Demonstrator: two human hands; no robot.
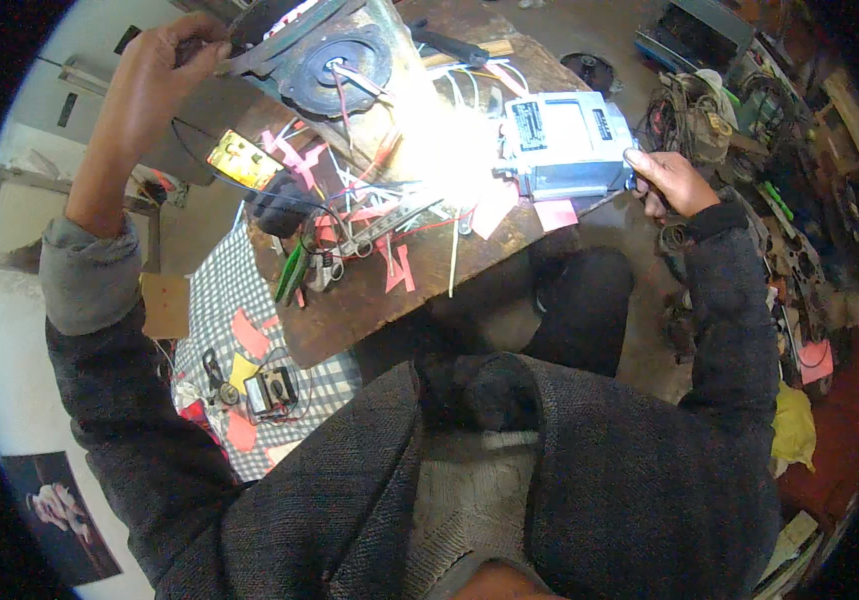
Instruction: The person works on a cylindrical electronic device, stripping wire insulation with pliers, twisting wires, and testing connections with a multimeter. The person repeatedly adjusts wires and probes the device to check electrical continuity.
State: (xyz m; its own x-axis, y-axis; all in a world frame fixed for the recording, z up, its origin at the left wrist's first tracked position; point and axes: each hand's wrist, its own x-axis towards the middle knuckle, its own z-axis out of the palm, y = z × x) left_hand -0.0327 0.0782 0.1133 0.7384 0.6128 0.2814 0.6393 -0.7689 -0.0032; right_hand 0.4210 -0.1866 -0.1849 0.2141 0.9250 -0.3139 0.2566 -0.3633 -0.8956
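Checked cloth (215, 310) lay nearest, small meter (272, 390) and pink scraps on it. Beyond, wooden table (370, 300) carried pliers (328, 262), pink tags, loose wires, yellow meter (245, 158). Right hand (672, 180) closed around right edge of grey box (565, 145), which sat at table's right end. Left hand (155, 75) raised at far left, fingers clamped on dark metal frame (280, 45) with round black disc (340, 65).

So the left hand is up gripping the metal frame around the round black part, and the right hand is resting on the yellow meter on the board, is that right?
Not quite. The head view shows the right hand at the edge of the grey metal box, not on the yellow meter, which lies untouched on the wooden board. The left hand does grip the metal frame around the round black part.
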